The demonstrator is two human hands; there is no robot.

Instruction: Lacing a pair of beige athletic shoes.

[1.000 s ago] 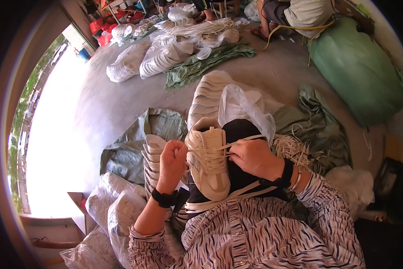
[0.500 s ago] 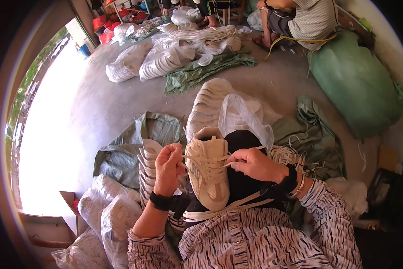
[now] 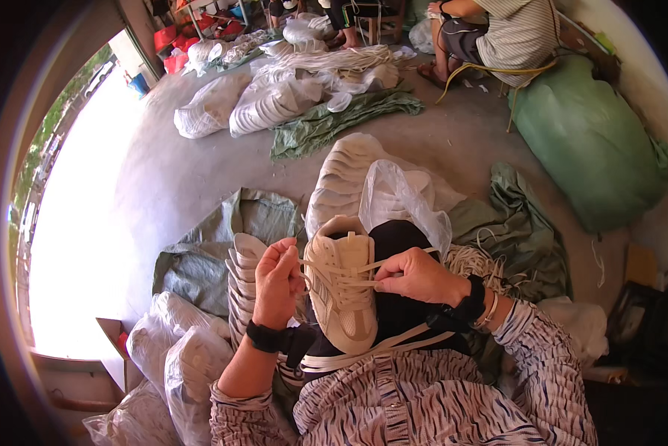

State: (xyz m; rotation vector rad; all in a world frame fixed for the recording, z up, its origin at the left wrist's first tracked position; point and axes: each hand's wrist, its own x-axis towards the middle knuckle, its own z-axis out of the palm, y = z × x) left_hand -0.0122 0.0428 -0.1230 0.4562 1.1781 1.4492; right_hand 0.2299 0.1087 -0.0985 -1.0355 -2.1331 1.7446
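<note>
Right hand [image 3: 414, 276] has thumb and fingers pinched on the laces [image 3: 357, 283], slightly closer to the sneaker [image 3: 334, 302] than we noted a second ago; left hand [image 3: 276, 275] stays pinched on a strand just left of the sneaker, grip little altered. From the sneaker's lacing two strands run to the right fingers, the lower one looking straighter than half a second ago. We judge this to be lacing under adjustment; we can make out no knot. The sneaker rests on the dark-clad lap [image 3: 402, 238], toe toward the person, heel away. We record a cream upper, mesh toe edged in tan, greyish stripes along its left side, and a tall tongue [image 3: 350, 242] with a small loop. Below its toe, loose laces [image 3: 393, 344] cross the lap; right of it, a tangled lace bundle [image 3: 476, 260]; left of it, a nested shoe stack [image 3: 242, 286]. Eyelets: too small to count.
</note>
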